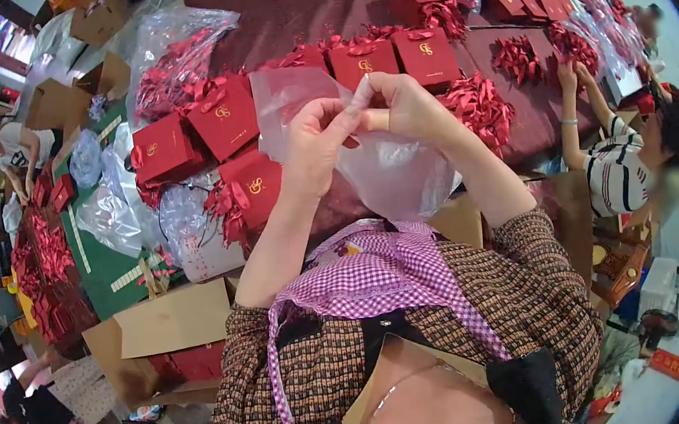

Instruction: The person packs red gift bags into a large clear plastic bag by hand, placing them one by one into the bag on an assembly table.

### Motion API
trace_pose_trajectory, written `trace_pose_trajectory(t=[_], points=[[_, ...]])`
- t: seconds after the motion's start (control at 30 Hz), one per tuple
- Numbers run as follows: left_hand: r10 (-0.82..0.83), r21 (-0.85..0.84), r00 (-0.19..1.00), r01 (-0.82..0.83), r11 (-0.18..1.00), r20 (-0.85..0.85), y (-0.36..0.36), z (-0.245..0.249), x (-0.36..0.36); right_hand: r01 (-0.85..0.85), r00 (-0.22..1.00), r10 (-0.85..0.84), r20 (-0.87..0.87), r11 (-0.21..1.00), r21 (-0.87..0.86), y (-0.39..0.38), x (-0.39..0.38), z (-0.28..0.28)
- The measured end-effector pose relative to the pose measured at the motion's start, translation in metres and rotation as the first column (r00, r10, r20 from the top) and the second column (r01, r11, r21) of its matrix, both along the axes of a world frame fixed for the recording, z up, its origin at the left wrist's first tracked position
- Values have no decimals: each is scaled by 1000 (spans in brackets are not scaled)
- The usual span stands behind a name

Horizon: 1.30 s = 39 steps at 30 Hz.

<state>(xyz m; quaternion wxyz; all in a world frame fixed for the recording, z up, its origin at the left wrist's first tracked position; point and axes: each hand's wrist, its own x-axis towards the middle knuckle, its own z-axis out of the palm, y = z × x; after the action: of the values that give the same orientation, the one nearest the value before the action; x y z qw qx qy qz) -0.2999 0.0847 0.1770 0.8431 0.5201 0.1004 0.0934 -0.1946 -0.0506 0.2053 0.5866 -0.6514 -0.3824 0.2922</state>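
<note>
desk (289,6): dark red cloth, runs across the top of the view, loaded with boxes and bows.
green mat (109,266): left of the desk, partly under clear wrapping.
cardboard (174,317): flat brown sheet, lower left, beside the person's left elbow.
co-worker (618,169): striped shirt, right edge, both hands up on the desk by a bow pile.
bag (394,175): clear plastic, held up in the air over the near desk edge at centre; its top edge is at the hands and the body hangs down toward the person's checked apron.
sack (177,62): clear, stuffed with red bows, upper left on the desk.
boxes (226,116): red with a gold logo; several lie left of the bag, two more stand in a row just behind the hands.
bows (479,106): red ribbon heap, just right of the right hand.
left hand (314,143): raised, at the bag's top edge.
right hand (407,106): raised, touching the left hand at the fingertips.
fingers (345,116): closed on both hands, pinching the bag's top edge between them.
</note>
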Motion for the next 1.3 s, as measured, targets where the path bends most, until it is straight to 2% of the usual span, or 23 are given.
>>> trace_pose_trajectory(t=[0.1, 0.17, 0.3, 0.37, 0.4, 0.43, 0.5, 0.53, 0.57, 0.63, 0.7, 0.77, 0.83, 0.9, 0.93, 0.97, 1.0, 1.07, 1.13, 1.17, 1.2, 1.23, 1.3], points=[[45, -88, 999, -45, 995, -7, 5, -11, -3, -34, 999, 34, -6, 997, -68, 0, -5, -5], [98, -139, 994, -104, 985, -45, 6, -20, -5, -22, 983, 42, 179, 994, -110, 2, -9, -8], [173, -323, 985, -160, 933, 10, 9, -25, -16, 83, 975, -103, -195, 990, -111, -1, -3, -22], [146, -417, 988, -113, 902, 46, 17, -17, -29, 164, 950, -169, -264, 986, -43, -6, 10, -47], [138, -477, 989, -99, 873, 49, 20, -7, -33, 195, 946, -217, -242, 974, -114, -7, 16, -52], [151, -383, 983, -99, 919, 109, 19, 5, -36, 267, 910, -297, -291, 954, -139, -8, 16, -57], [239, -594, 971, -195, 780, -5, 26, -17, -52, 361, 859, -388, -335, 922, -142, -16, 23, -75], [208, -778, 978, -113, 618, 23, 38, -23, -65, 426, 738, -393, -549, 902, -74, -21, 31, -92], [210, -805, 974, -60, 590, 81, 45, -30, -71, 508, 577, -360, -733, 861, -23, -27, 35, -104], [208, -857, 971, -4, 515, 121, 60, -54, -80, 576, 357, -245, -901, 817, 6, -39, 51, -124], [368, -646, 917, -375, 665, -153, 52, -40, -87, 702, 110, -262, -959, 703, -112, -36, 58, -117], [276, -555, 957, -280, 783, -93, 49, -46, -98, 593, 317, -169, -933, 803, 56, -42, 53, -104], [116, -408, 992, -124, 905, -43, 41, -50, -105, 589, 484, -222, -847, 798, 127, -47, 64, -118], [-37, -80, 980, 22, 997, -197, 37, -45, -107, 461, 605, -195, -772, 876, 140, -55, 62, -102], [31, 224, 984, 10, 974, -178, 31, -47, -110, 461, 636, -241, -733, 881, 110, -56, 72, -115], [75, 507, 972, 49, 860, -221, 32, -46, -110, 548, 622, -376, -687, 836, 39, -41, 52, -88], [102, 483, 972, 13, 876, -211, 31, -49, -108, 449, 778, -328, -536, 887, 109, -47, 58, -97], [260, 125, 920, -233, 965, -295, 27, -41, -110, 341, 884, -235, -405, 916, 212, -31, 31, -76], [462, -94, 856, -492, 865, -230, 33, -47, -111, 173, 958, -155, -241, 983, 56, -25, 14, -52], [522, -251, 811, -580, 775, -262, 36, -42, -113, -5, 979, 18, -202, 998, 66, -21, 10, -48], [617, -225, 778, -626, 747, -114, 41, -52, -113, -115, 938, 142, -315, 988, 105, -21, 6, -54], [668, -273, 734, -671, 689, -121, 43, -61, -112, -189, 938, 195, -288, 981, 49, -22, 3, -57], [730, -396, 672, -709, 584, -127, 48, -58, -119, -334, 851, 316, -421, 942, 32, -25, -1, -73]])
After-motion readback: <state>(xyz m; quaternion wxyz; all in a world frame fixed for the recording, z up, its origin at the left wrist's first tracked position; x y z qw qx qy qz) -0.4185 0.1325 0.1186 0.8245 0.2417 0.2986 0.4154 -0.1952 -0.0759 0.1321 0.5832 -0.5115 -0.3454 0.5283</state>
